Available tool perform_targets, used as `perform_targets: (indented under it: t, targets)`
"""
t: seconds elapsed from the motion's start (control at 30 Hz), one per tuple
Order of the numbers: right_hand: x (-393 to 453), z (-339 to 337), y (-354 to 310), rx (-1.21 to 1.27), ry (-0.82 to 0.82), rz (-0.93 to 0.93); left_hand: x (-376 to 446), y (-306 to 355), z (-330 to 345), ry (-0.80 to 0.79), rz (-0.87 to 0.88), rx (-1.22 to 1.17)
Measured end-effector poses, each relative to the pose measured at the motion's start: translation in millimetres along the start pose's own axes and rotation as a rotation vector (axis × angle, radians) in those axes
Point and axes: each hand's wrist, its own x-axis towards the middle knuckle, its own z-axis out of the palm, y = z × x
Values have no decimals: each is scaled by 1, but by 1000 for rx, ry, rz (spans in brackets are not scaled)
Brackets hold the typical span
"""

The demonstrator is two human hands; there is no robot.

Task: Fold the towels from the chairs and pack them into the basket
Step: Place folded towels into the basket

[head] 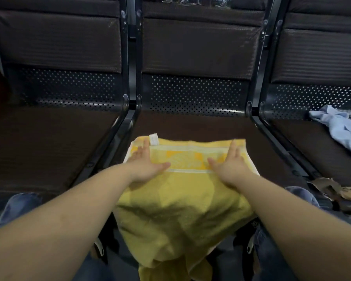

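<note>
- Pressing flat on the towel (176, 191): left hand (145, 163) and right hand (231, 166), fingers straight and spread, palms down, gripping nothing.
- Towel: yellow, with a patterned band across its far end and a white tag (154, 139) at the far left corner. It lay on the middle seat (190, 126), its near end hanging over the seat's front edge toward the person's knees.
- Key relation: the towel's long axis ran straight away from the person, the hands set on the far end, left and right of the midline, about equally close to their corners. A next fold would probably bring the hanging near end up toward the hands, or the far end back; neither hand was better placed.
- Blue cloth (338, 130): crumpled on the right seat, well apart from the yellow one, likely another towel awaiting folding.
- Brown scrap (332, 189): at the right seat's front edge; its nature could not be told.
- Basket: not in view.
</note>
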Motion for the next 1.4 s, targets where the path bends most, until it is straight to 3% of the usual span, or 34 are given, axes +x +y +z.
perform_targets:
  t: [0.1, 0.5, 0.93, 1.17, 1.4]
  targets:
    - [3, 14, 2, -249, -119, 17, 8, 0, 14, -56, -61, 323]
    - [52, 8, 0, -292, -104, 20, 54, 17, 7, 19, -84, 337]
    - [174, 5, -10, -325, 32, -44, 172, 35, -14, 132, -69, 379]
    - [220, 4, -16, -255, 111, -97, 212, 36, -16, 373, 5, 313]
    - [205, 2, -18, -159, 437, -279, 201, 39, -12, 742, 251, 295]
